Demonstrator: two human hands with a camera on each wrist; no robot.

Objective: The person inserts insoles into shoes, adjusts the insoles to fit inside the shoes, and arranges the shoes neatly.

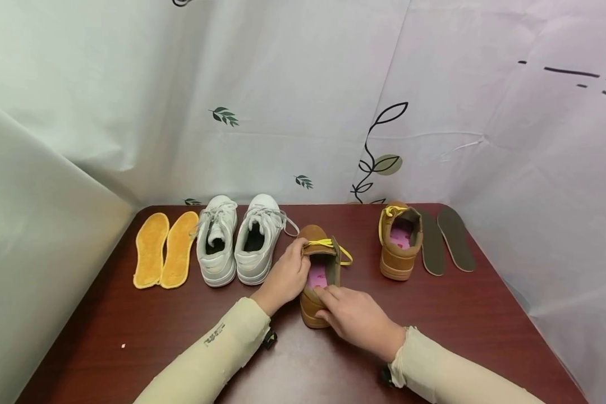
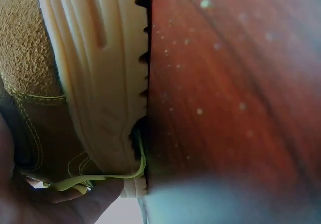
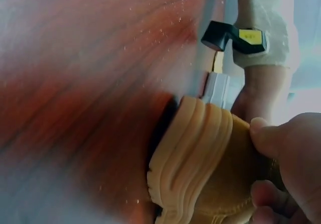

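A brown suede shoe (image 1: 314,307) with yellow laces stands on the table in the head view, toe pointing away. My left hand (image 1: 289,270) grips its left side near the laces; in the left wrist view, fingers curl by the yellow lace (image 2: 100,177). At the heel, my right hand (image 1: 356,318) pinches the collar, thumb outside and fingertips at the opening. A pink insole (image 1: 317,276) shows inside the shoe, its heel end hidden by the right fingers. The right wrist view shows the thumb against the heel above the ridged tan sole (image 3: 193,153).
The matching brown shoe (image 1: 399,261), also with a pink insole, stands to the right beside two dark insoles (image 1: 456,238). White sneakers (image 1: 217,266) and two orange fuzzy insoles (image 1: 150,249) sit to the left on the dark red table (image 1: 182,331). A patterned white curtain (image 1: 293,101) encloses the back.
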